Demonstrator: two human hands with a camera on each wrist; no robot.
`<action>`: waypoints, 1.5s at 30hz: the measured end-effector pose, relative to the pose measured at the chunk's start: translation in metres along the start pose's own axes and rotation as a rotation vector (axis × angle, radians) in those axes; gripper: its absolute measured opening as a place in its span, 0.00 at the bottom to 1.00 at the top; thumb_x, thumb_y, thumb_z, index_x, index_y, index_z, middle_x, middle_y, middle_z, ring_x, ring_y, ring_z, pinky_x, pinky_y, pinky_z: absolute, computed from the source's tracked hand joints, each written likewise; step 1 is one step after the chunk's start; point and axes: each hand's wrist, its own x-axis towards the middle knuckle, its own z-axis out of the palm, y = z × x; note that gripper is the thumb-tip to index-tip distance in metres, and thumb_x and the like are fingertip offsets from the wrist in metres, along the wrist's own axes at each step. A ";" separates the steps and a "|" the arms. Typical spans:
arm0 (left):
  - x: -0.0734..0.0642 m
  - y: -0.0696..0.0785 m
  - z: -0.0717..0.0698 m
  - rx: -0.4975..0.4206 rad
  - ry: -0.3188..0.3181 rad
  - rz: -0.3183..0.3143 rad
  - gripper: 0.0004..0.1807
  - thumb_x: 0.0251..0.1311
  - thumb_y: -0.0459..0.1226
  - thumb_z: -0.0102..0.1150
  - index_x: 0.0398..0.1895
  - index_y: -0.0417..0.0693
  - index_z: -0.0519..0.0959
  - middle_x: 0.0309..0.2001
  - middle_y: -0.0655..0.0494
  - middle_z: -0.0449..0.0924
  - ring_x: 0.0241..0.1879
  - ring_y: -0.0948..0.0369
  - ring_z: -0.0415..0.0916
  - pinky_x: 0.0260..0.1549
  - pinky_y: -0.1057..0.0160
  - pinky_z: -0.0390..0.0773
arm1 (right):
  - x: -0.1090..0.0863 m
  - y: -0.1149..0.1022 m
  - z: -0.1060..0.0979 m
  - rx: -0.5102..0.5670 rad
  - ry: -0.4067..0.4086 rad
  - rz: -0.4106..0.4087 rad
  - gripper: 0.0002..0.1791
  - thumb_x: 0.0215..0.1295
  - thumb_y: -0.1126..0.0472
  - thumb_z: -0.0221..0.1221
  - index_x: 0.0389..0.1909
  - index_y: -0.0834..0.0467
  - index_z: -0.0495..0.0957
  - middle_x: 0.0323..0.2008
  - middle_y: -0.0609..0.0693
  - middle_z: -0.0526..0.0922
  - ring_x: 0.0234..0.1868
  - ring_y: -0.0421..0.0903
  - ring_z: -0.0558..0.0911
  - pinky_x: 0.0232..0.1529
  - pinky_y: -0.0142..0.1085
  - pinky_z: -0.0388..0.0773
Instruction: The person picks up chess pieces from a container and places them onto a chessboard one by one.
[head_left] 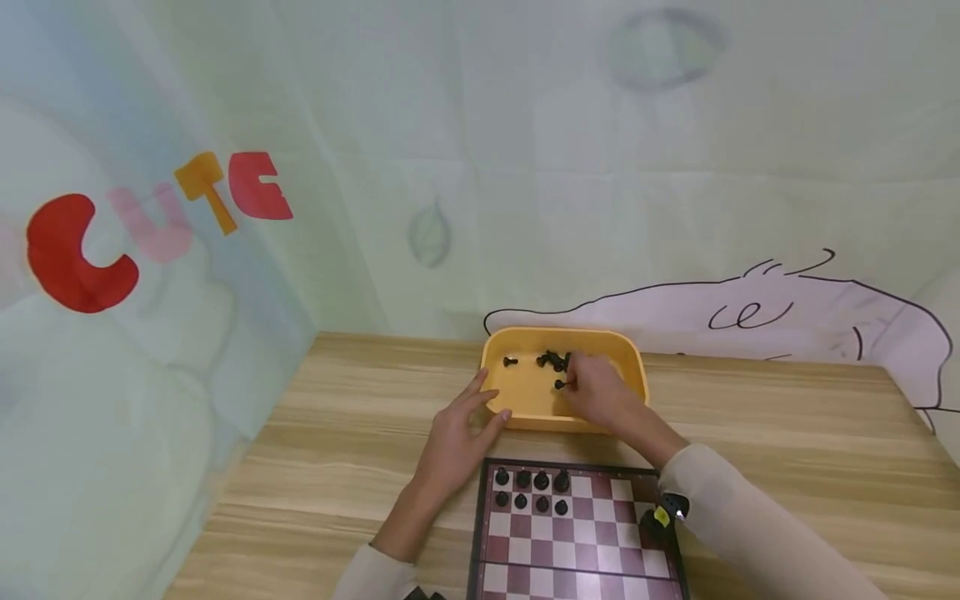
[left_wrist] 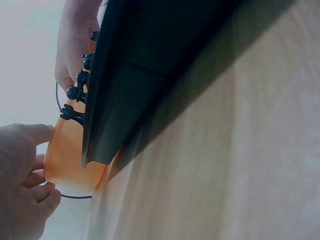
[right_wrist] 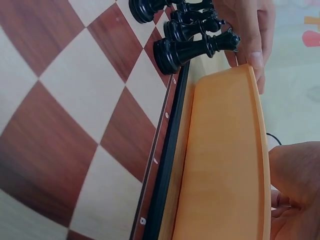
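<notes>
My left hand (head_left: 453,437) holds the near left corner of a yellow plastic tray (head_left: 525,422), thumb at the front rim and fingers at the left rim. My right hand (head_left: 596,390) reaches into the tray. Its fingertips pinch a small black chess piece (head_left: 559,384), partly hidden by the fingers. Several more black pieces (head_left: 553,360) lie in a heap beside that hand, and a single black pawn (head_left: 511,362) lies toward the tray's left. The right wrist view shows the tray's front wall (right_wrist: 222,150) hiding the right hand's fingertips.
A brown-and-white chessboard (head_left: 585,556) lies in front of the tray. Black pieces stand in two rows at its far left, a tall one (right_wrist: 195,50) among them. The wooden table (head_left: 360,417) ends at a printed curtain (head_left: 525,167) behind the tray.
</notes>
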 end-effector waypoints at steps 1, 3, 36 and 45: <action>0.000 0.000 0.000 0.000 0.000 0.000 0.26 0.71 0.48 0.68 0.64 0.42 0.82 0.81 0.50 0.64 0.78 0.49 0.65 0.77 0.49 0.66 | -0.001 0.000 0.000 0.005 -0.005 0.005 0.06 0.65 0.69 0.66 0.36 0.62 0.77 0.29 0.53 0.80 0.29 0.47 0.77 0.27 0.34 0.74; 0.000 0.000 0.001 -0.001 -0.002 -0.001 0.26 0.71 0.48 0.68 0.64 0.42 0.82 0.81 0.51 0.64 0.78 0.49 0.65 0.77 0.49 0.66 | -0.001 0.001 0.001 0.008 -0.005 0.006 0.06 0.64 0.70 0.65 0.36 0.62 0.76 0.29 0.53 0.80 0.28 0.47 0.77 0.27 0.34 0.74; 0.002 0.000 0.001 -0.004 -0.009 -0.009 0.26 0.72 0.49 0.67 0.65 0.43 0.82 0.81 0.53 0.63 0.79 0.50 0.65 0.78 0.48 0.66 | -0.014 0.010 -0.004 0.068 0.163 -0.096 0.05 0.63 0.72 0.66 0.39 0.64 0.87 0.35 0.56 0.90 0.36 0.47 0.84 0.38 0.42 0.87; 0.000 0.001 0.000 -0.008 -0.008 -0.023 0.26 0.71 0.49 0.68 0.65 0.42 0.82 0.81 0.55 0.63 0.79 0.51 0.64 0.78 0.48 0.65 | -0.020 0.009 -0.004 0.096 0.230 -0.150 0.06 0.65 0.72 0.66 0.40 0.63 0.88 0.36 0.54 0.90 0.36 0.47 0.87 0.37 0.40 0.89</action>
